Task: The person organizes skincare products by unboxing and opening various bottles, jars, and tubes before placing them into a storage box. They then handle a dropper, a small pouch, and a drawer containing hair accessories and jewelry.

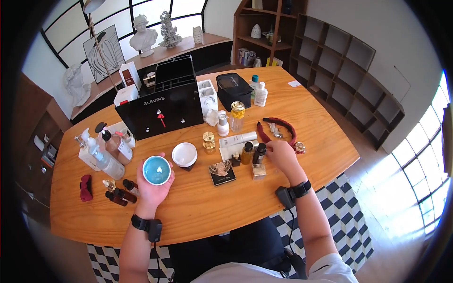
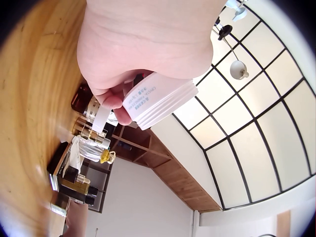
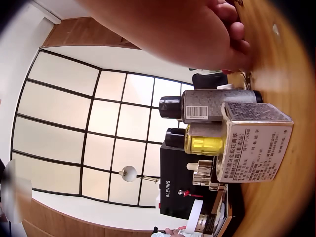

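Note:
A white jar (image 1: 156,170) with blue contents sits uncovered in my left hand (image 1: 155,188), its fingers curled round the sides. In the left wrist view, the jar (image 2: 160,98) shows printed text and a ridged rim. My right hand (image 1: 283,158) is low over the table, beside a dark bottle (image 1: 259,153) and the dark red headband (image 1: 293,129). Its fingers (image 3: 237,32) look bent in the right wrist view; whether they hold anything is hidden. A small boxy item (image 3: 256,143) with a printed label stands nearby. A white round container (image 1: 184,154) is right of the jar.
A black case (image 1: 160,111) stands at the back, beside a black pouch (image 1: 233,92). Pump bottles (image 1: 117,147) and small dark bottles (image 1: 118,195) stand on the left, near a red bow (image 1: 86,187). A flat black compact (image 1: 222,173) lies mid-table.

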The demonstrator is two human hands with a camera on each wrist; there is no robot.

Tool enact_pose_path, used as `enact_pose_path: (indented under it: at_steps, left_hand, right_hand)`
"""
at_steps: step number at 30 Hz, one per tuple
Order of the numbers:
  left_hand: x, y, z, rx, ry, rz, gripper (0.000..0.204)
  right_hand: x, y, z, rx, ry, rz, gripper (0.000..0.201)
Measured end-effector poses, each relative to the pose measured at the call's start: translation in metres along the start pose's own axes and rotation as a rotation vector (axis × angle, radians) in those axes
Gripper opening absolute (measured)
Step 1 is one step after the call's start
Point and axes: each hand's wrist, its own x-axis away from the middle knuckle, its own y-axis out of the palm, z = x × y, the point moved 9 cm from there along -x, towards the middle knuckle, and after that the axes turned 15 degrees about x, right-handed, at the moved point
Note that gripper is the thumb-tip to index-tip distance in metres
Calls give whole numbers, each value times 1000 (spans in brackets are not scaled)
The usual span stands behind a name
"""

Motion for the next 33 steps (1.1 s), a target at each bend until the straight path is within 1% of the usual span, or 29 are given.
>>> enact_pose_path:
  at_steps: [2,5,8,11,14,16,17,19,20,22,23,24,26,29,31,32,33]
  left_hand:
    - [0,0,2,0,7,-5,64]
    - [-1,-1,4,-7,10,-19,64]
    - [0,2,4,-8,13,-52,64]
    - [1,6,3,7,1,-82,64]
    - [0,3,2,31,-12,-65,65]
    - [-1,3,0,55,-31,-87,64]
    - [-1,5,-1,62,-34,-88,64]
    - [0,4,-2,83,-55,-87,63]
    - [0,5,-1,63,-50,-124,63]
    - [0,0,0,68,-14,-26,66]
    - [0,-1,0,77,-11,-22,66]
    - [0,-2,0,86,-12,-19,66]
    - [1,-3,0,94,-15,-19,66]
    - [2,1,0,98,-23,-40,65]
    - [3,4,0,96,-29,-55,66]
    - [3,5,1,95,-31,-63,66]
    - [3,4,1,81,-19,-63,66]
  right_hand:
    - [-2,-5,-3,31,16,-16,17]
    - [-2,0,6,52,52,-24,16]
    - [3,-14,-4,-23,11,45,16]
    - [5,-13,-17,-13,-44,-56,15]
    - [4,-9,-21,-2,-114,-12,12]
    - [3,-5,-18,71,-158,39,12]
    - [3,-4,-16,92,-190,117,12]
    - [3,-2,-11,62,-164,83,11]
    - [2,2,-7,22,-149,75,10]
    - [5,-5,-9,6,-181,142,10]
    - [5,-12,-11,-3,-178,185,10]
    - [6,-21,-14,-43,-144,132,10]
    - [7,-36,0,-87,-32,236,10]
    - [27,-102,-24,-245,82,463,11]
    - [51,-138,-74,-605,-38,572,11]
    - [60,-146,-98,-788,-99,621,12]
    - [63,-146,-131,-709,-276,588,12]
